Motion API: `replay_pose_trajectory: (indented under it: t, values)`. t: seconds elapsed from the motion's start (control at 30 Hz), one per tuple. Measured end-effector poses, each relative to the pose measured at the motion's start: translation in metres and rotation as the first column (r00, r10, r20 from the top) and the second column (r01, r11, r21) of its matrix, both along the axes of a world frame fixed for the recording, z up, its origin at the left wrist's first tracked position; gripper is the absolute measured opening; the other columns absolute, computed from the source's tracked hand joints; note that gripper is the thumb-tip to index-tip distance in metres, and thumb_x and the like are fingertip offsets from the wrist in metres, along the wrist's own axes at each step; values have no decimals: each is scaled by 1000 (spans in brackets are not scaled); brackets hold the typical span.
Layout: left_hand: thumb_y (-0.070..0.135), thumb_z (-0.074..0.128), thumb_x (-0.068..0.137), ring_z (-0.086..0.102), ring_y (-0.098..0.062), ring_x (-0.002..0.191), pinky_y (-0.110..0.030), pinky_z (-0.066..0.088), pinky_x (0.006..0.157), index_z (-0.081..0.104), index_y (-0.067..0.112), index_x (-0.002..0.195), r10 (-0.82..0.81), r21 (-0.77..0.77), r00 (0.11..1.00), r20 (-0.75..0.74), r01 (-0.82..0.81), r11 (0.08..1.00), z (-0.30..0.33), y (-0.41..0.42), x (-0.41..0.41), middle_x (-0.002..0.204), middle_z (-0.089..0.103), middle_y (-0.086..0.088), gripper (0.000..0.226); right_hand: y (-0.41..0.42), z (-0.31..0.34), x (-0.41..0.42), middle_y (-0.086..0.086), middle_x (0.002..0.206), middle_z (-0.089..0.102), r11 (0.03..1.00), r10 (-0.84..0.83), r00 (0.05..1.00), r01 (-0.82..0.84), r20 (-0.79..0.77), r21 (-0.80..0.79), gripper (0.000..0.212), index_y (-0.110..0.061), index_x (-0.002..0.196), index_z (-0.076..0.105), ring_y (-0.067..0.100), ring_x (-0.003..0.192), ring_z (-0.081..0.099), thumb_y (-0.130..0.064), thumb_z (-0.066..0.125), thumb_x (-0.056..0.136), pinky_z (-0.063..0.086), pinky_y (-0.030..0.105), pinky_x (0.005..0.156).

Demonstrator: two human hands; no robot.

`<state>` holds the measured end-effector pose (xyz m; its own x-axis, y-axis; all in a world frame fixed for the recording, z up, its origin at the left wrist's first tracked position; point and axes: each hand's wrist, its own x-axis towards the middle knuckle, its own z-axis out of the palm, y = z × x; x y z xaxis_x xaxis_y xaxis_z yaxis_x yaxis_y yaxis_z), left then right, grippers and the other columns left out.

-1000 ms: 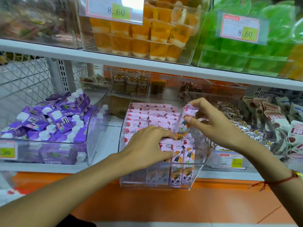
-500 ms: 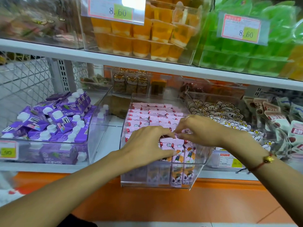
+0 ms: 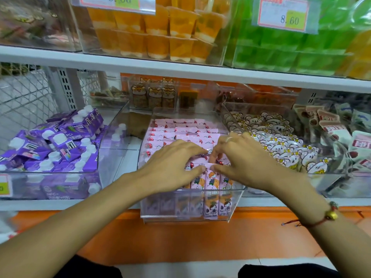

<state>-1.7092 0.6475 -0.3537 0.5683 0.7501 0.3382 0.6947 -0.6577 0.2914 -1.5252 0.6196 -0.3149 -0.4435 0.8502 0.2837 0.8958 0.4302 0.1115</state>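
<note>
On the lower white metal shelf [image 3: 50, 205], a clear acrylic bin [image 3: 237, 192] stands just in front of the person, packed from front wall to back with upright pink foil snack packets [image 3: 180, 133] in tight rows (those at the front show a cartoon child through the plastic). Both hands are over the front rows. The left hand [image 3: 172, 163] lies flat on the packet tops, its fingers nearly straight and a little spread, the thumb touching the front row. The right hand [image 3: 241, 161] meets it fingertip to fingertip; its fingers are bent downward, and forefinger and thumb pinch the top edge of one packet in the second row, which sits level with its neighbours. A silver ring [image 3: 228, 139] shows on one right finger and a red string bracelet with a gold bead [image 3: 331, 215] circles that wrist. Just to the left, another clear bin holds purple drink cartons with white caps [image 3: 60, 141]; to the right lie bear-print sachets [image 3: 277, 145]. On the shelf above stand orange jelly cups [image 3: 160, 37] and green jelly packs [image 3: 291, 53] behind a price label [image 3: 289, 17].
</note>
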Motion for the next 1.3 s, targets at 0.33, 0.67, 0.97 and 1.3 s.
replay_pose_trajectory:
  t: [0.33, 0.67, 0.97, 1.3]
  values:
    - [41, 54, 90, 47, -14, 113, -37, 47, 88, 49, 34, 132, 19, -53, 999, -41, -22, 998, -2, -1, -1, 118, 61, 7, 42, -11, 7, 2, -2, 72, 60, 992, 68, 764, 15, -641, 122, 7, -19, 96, 39, 9, 63, 62, -23, 42, 101, 47, 40, 58]
    - [66, 63, 71, 47, 5, 96, -16, 42, 76, 49, 41, 105, 28, 41, 865, 501, -56, 998, 20, -32, 8, 105, 52, 27, 45, -8, 6, -7, 12, 77, 54, 992, -122, 237, 70, -964, -109, 16, -20, 85, 43, 12, 62, 57, -13, 45, 100, 55, 37, 67]
    - [37, 66, 87, 58, 8, 101, -23, 49, 90, 49, 45, 104, 51, -149, 773, 633, 57, 987, 16, -22, 4, 107, 62, 25, 25, -6, 13, -5, -4, 102, 68, 934, -236, -48, -286, -970, -213, 23, -18, 115, 55, 5, 86, 66, -30, 50, 96, 53, 18, 69]
    - [38, 69, 84, 55, 1, 103, -17, 45, 83, 56, 33, 116, 25, -51, 830, 557, 4, 999, 16, -24, 7, 114, 60, 22, 35, -11, 7, -10, -3, 92, 75, 976, -44, 107, -207, -993, -66, 31, -15, 107, 63, 9, 87, 71, -34, 63, 82, 56, 19, 72]
